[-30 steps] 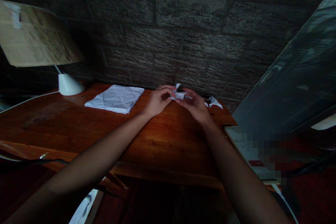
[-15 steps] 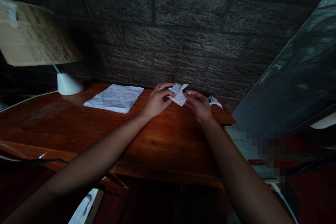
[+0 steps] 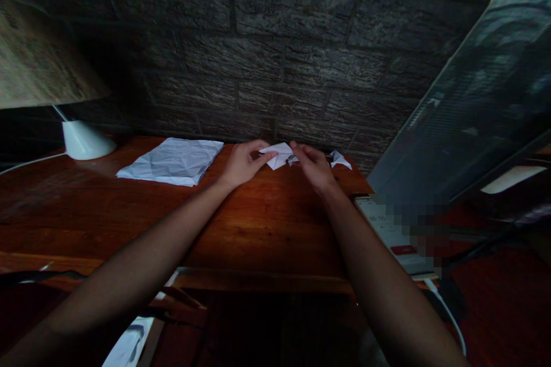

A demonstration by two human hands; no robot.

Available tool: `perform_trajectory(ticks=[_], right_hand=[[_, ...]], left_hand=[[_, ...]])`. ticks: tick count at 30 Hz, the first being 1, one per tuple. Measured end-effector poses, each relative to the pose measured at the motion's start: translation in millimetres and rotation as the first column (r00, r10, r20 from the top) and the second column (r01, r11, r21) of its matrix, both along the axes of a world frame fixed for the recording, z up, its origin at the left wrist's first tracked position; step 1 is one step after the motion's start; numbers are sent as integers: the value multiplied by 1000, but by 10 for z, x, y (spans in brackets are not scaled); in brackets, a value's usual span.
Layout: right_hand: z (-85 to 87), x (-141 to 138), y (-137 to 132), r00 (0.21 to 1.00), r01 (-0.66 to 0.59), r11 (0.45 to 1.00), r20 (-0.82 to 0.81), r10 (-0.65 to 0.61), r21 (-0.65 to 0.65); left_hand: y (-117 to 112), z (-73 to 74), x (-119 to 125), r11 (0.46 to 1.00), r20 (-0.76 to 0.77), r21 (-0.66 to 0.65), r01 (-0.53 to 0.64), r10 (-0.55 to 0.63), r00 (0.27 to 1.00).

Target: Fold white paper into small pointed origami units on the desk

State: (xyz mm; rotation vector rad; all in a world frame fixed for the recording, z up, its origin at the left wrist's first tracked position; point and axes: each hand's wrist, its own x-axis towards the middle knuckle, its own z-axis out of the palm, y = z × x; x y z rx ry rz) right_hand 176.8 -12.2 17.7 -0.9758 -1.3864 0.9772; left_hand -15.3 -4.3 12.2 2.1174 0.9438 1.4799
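Left hand (image 3: 243, 164) and right hand (image 3: 315, 167) pinch folded paper (image 3: 279, 156).

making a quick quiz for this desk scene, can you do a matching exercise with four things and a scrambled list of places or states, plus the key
Things:
1. lampshade
2. wide creased paper
3. left hand
4. loose folded paper

Places or states:
A. pinching a small folded piece
B. beyond the right hand, near the back right corner of the wooden table
C. brownish, at the picture's left edge
D. lying flat between the lamp base and the hands

Pairs: 1-C, 2-D, 3-A, 4-B
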Motion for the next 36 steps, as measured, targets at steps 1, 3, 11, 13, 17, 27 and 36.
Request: perform_trajectory(ticks=[1, 3, 11, 13, 17, 27, 36], right_hand=[[8, 1, -5, 1000, -12, 999, 26, 11, 37], [25, 1, -21, 997, -69, 995, 32, 67, 69], [38, 25, -34, 984, -177, 983, -10, 178, 46], [33, 30, -29, 989, -145, 988, -10, 145, 48], [47, 25, -51, 991, -130, 990, -9, 130, 47], [57, 33, -73, 977, -213, 977, 4, 213, -10], [16, 52, -37, 976, -217, 976, 18, 217, -15]], left_hand=[[3, 0, 11, 998, 52, -51, 40, -37, 998], [7, 4, 29, 982, 144, -143, 123, -102, 984], [-3, 9, 65, 900, 290, -342, 270, -173, 941], [-4, 5, 70, 892, 292, -351, 284, -184, 939], [-9, 14, 68, 866, 296, -393, 308, -198, 934], [28, 27, 25, 839, 375, -447, 311, -140, 916], [19, 37, -8, 796, 385, -498, 344, -152, 910]])
